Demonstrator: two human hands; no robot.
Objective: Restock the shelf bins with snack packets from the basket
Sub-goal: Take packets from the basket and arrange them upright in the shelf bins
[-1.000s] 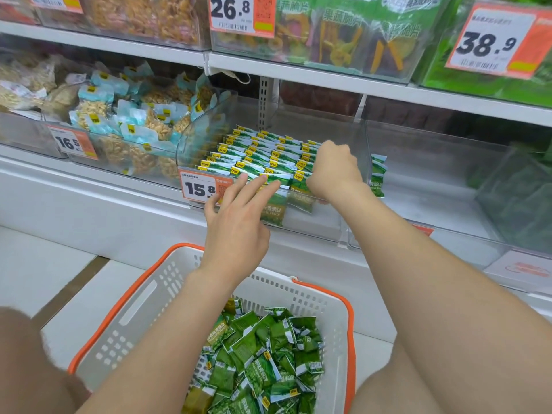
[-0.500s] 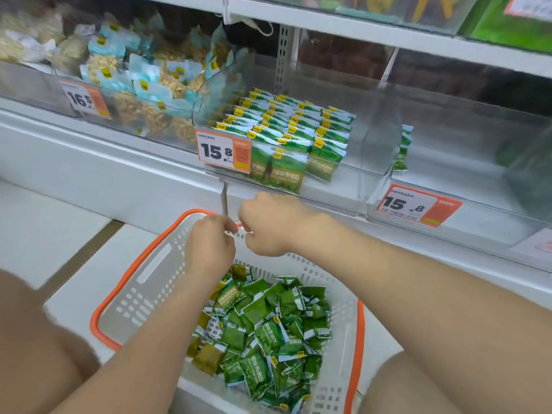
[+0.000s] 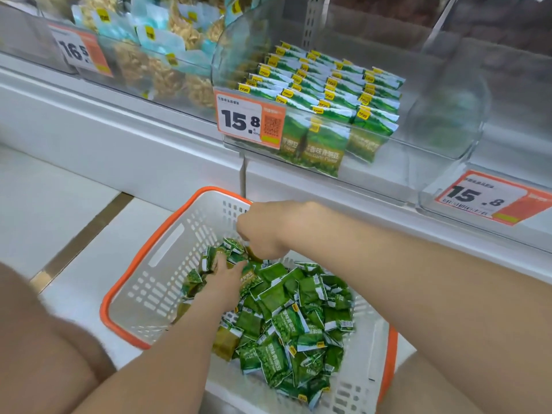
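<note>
Down among basket packets now: hands

I have both arms extended forward, down. Left hand palm-down, fingertips hidden. Right hand just beyond it, knuckles up, fingers curled under.

The left hand and right hand are bare, and so are both wrists. The left forearm and right forearm are uncovered all the way to the picture's edge. A bare left leg shows at lower left, and part of a bare right leg at lower right.
</note>
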